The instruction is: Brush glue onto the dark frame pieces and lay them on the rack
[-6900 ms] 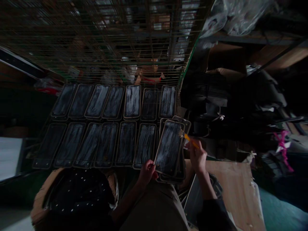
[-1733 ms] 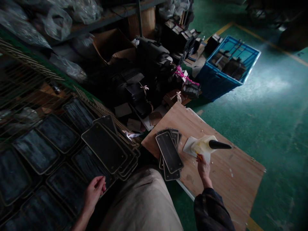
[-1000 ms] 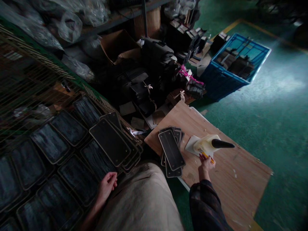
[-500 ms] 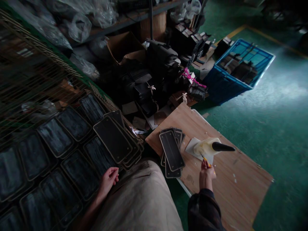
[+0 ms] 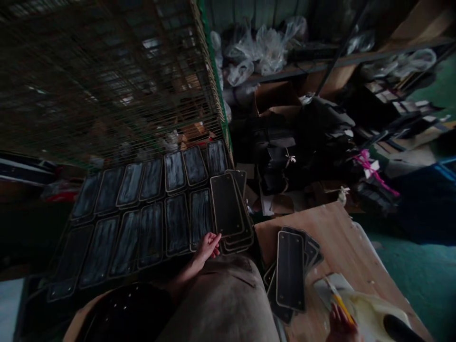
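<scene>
My left hand hovers by the near corner of a stack of dark rounded panels with pale edges. Its fingers are curled together, and nothing shows in them. At the lower right my right hand, partly cut off by the frame, grips a brush with a yellow handle. The brush tip is over a white sheet, beside a pale yellowish container with a black tapering part. Left of it, a second pile of dark panels lies fanned on a wooden board.
Two rows of panels with streaky whitish coating lie to the left, below a wire rack with a green frame. Behind are shelves with plastic bags, a cardboard box and tied dark bundles. A blue crate stands at right.
The view has swung left, so more coated panels show and the board sits lower right. My right hand still holds the brush, its tip now apart from the container. My left hand remains near the stack.
</scene>
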`<state>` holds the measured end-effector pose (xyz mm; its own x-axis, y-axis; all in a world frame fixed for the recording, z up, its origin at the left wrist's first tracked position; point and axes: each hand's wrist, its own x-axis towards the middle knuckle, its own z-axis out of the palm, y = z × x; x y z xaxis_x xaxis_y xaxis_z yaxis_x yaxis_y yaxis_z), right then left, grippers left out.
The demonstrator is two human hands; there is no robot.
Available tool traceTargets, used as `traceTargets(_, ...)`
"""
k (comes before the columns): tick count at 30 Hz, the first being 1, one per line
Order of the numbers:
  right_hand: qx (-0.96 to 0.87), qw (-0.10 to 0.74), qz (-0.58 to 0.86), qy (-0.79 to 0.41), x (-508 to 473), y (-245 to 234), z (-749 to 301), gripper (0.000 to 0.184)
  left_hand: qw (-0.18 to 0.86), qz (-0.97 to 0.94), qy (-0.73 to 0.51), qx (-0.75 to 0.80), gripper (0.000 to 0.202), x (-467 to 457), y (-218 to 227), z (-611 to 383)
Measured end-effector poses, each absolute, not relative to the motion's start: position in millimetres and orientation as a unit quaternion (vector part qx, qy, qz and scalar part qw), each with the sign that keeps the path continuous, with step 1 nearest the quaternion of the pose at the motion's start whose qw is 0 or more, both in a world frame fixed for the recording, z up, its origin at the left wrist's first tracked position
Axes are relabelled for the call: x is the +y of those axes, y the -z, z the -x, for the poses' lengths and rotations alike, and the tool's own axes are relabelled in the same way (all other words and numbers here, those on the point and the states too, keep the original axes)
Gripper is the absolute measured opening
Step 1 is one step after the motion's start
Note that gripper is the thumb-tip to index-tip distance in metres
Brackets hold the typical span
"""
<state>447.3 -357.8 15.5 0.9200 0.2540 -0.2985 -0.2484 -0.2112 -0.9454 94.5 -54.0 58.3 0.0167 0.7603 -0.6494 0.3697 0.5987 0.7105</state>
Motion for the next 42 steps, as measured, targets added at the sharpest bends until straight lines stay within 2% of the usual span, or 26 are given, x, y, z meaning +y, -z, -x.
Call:
traceTargets(1,0.039,0.659,0.728,-0.186,-329.5,-29.7,-445.4,0.042,0.569,-0.409,-0.174,0.692,0.053,-52.9,-56.2,-95.9)
traceTargets(3,0.03,0.684,0.692,-0.229,-267.6,-63.7,-435.3,0.032,0.55,-0.401,-0.185,0.709,0.05,-49.0,-51.0,-97.9)
traceTargets(7,-0.075,0.666,0.666,-0.328,-155.8,-128.8,-390.4,0.044,0.545,-0.407,-0.193,0.708,0.04,-39.2,-38.7,-96.1)
traceTargets(11,-0.246,0.61,0.654,-0.374,-75.7,-158.8,-338.7,0.045,0.534,-0.439,-0.225,0.687,0.031,-35.9,-27.3,-86.6)
traceTargets(17,-0.547,0.41,0.651,-0.329,20.1,-156.4,-299.9,0.037,0.533,-0.465,-0.245,0.663,0.03,-33.6,-20.5,-74.4)
traceTargets(21,-0.667,0.321,0.619,-0.262,72.1,-145.2,-294.8,0.034,0.565,-0.453,-0.25,0.643,0.031,-27.7,-28.6,-69.0)
traceTargets(27,-0.766,0.248,0.563,-0.188,120.8,-137.2,-290.3,0.032,0.605,-0.431,-0.232,0.628,0.03,-21.4,-44.5,-62.0)
traceTargets(34,-0.793,0.196,0.556,-0.155,144.3,-127.1,-287.4,0.034,0.618,-0.415,-0.253,0.618,0.032,-22.7,-38.6,-60.4)
traceTargets(42,-0.784,0.154,0.557,-0.226,78.8,-127.5,-299.9,0.033,0.624,-0.399,-0.263,0.618,0.033,-23.1,-34.5,-60.1)
